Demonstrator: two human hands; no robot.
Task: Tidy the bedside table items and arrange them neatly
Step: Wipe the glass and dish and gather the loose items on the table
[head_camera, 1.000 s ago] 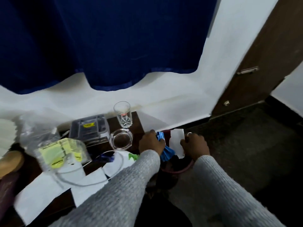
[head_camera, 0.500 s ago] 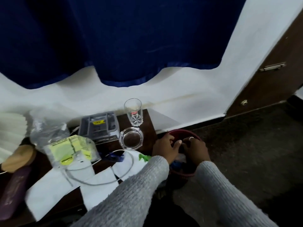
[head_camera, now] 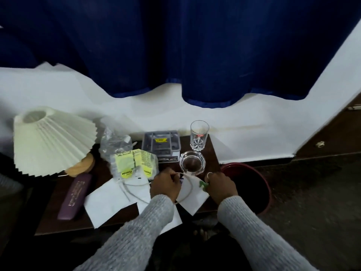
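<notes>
Two grey-sleeved arms reach in over the front edge of the bedside table (head_camera: 64,222). We see the left hand (head_camera: 166,185) with its fingers curled round a thin pale cord (head_camera: 191,184), which loops out from its knuckles, arcs between the two hands and trails back across the white paper sheets (head_camera: 105,204). The right hand (head_camera: 221,187), a ring on one finger, is closed too. A green end piece (head_camera: 201,185) shows at its thumb side, and we judge that it is pinched there, though the grip itself is hidden.

With both ends of the loop in hand, we read this as gathering the cord to coil it or lift it off the papers beneath.

To the left a purple case (head_camera: 75,194) lies lengthwise near the front. Just beyond the hands sit a clear bag of yellow packets (head_camera: 132,165) and a glass ashtray (head_camera: 192,162), the ashtray near the cord but apart from it. Behind these stand a grey box (head_camera: 161,143) and an upright tumbler (head_camera: 199,133) at the back corner, out of the way of the hands. A pleated lamp (head_camera: 50,139) leans at the far left. A red bin (head_camera: 261,184) waits on the floor beside the table, handy for discards, under a blue curtain (head_camera: 175,45).
</notes>
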